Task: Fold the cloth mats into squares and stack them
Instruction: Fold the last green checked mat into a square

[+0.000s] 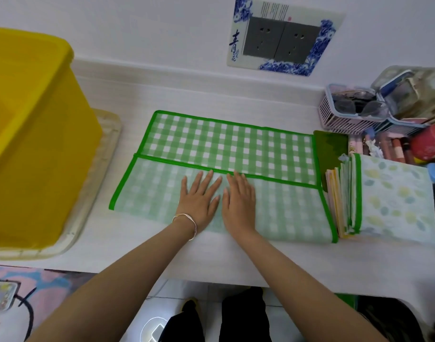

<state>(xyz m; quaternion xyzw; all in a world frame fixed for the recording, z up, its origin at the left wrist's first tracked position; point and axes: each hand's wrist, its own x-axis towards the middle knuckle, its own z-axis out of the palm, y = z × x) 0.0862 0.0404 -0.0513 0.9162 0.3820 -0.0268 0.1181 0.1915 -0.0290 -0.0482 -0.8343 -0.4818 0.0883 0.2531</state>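
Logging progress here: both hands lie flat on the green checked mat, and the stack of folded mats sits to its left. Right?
Not quite: in the head view the stack of folded mats sits to the right of the green checked mat. The left hand and right hand do lie flat on it.

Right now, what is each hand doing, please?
Left hand: open, pressing flat on the green checked mat.
Right hand: open, flat on the same mat.

Your 2 bare forearms reach forward, converging. Your left hand (pixel 199 196) and right hand (pixel 239 199) lie palms down, side by side, fingers straight.
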